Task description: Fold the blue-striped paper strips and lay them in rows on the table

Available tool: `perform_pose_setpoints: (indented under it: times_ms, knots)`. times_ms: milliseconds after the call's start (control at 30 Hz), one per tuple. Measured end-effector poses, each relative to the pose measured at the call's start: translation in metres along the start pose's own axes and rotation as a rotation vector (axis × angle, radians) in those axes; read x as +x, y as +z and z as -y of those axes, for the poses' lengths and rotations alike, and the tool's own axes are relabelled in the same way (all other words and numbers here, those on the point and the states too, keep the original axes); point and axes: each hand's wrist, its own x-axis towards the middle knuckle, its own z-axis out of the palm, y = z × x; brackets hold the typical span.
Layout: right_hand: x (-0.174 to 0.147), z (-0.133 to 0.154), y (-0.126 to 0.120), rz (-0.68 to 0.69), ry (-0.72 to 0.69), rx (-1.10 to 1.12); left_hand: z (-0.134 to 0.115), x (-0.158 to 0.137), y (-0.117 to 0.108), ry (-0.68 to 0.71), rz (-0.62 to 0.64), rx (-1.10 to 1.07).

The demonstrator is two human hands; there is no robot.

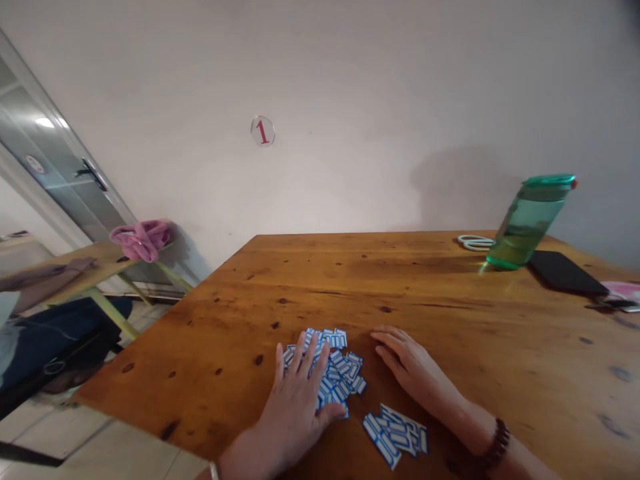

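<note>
A heap of small flat white pieces with blue borders lies on the wooden table; the frame does not show what they are exactly. My left hand rests palm down on the heap's left side, fingers spread, hiding part of it. To the right of the heap, my right hand lies on the bare wood with its fingers stretched out, apart from the pieces. Nearer to me, between my two forearms, is a smaller group of the same blue-edged pieces, overlapping one another.
At the right stand a green water bottle, a white coiled cable and a dark flat object. A pink cloth is on another table at left, where a person's arm rests. A wall closes the far side.
</note>
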Motion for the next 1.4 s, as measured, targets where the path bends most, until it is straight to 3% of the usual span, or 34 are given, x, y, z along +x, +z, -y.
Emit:
perform_pose_setpoints:
  times_ms: [233, 367, 433, 533, 633, 700, 800, 933, 1033, 1233, 1400]
  knots:
    - [-0.001, 0.004, 0.0, -0.012, 0.002, 0.028, -0.019, -0.011, 0.018, 0.065, -0.019, -0.037]
    - [-0.001, 0.005, -0.001, -0.02, 0.015, 0.016, -0.024, 0.0, -0.001, 0.034, 0.019, -0.253]
    - [-0.001, 0.004, -0.001, -0.032, 0.032, 0.004, -0.025, 0.012, -0.017, -0.033, -0.041, -0.41]
    - [-0.002, 0.001, 0.0, -0.057, 0.09, 0.026, -0.026, 0.039, -0.038, -0.117, -0.245, -0.759]
    - [-0.003, -0.003, 0.002, -0.063, 0.154, 0.047, -0.028, 0.069, -0.048, -0.221, -0.435, -1.288]
    - [-0.003, -0.005, 0.002, -0.054, 0.157, 0.04, -0.027, 0.086, -0.05, -0.25, -0.493, -1.644]
    - [-0.003, -0.004, 0.0, -0.036, 0.139, 0.039, -0.021, 0.101, -0.047, -0.332, -0.482, -2.091]
    - [-0.002, -0.001, -0.002, -0.015, 0.159, 0.057, -0.003, 0.106, -0.038, -0.539, -0.384, -2.484]
    - [-0.002, -0.003, -0.002, -0.016, 0.174, 0.07, 0.01, 0.105, -0.035, -0.552, -0.347, -2.631]
    - [-0.004, -0.003, -0.001, 0.031, 0.204, 0.047, 0.022, 0.1, -0.04, -0.569, -0.3, -2.726]
    - [0.01, 0.017, -0.011, 0.258, 0.092, -0.049, 0.025, 0.098, -0.04, -0.591, -0.287, -2.776]
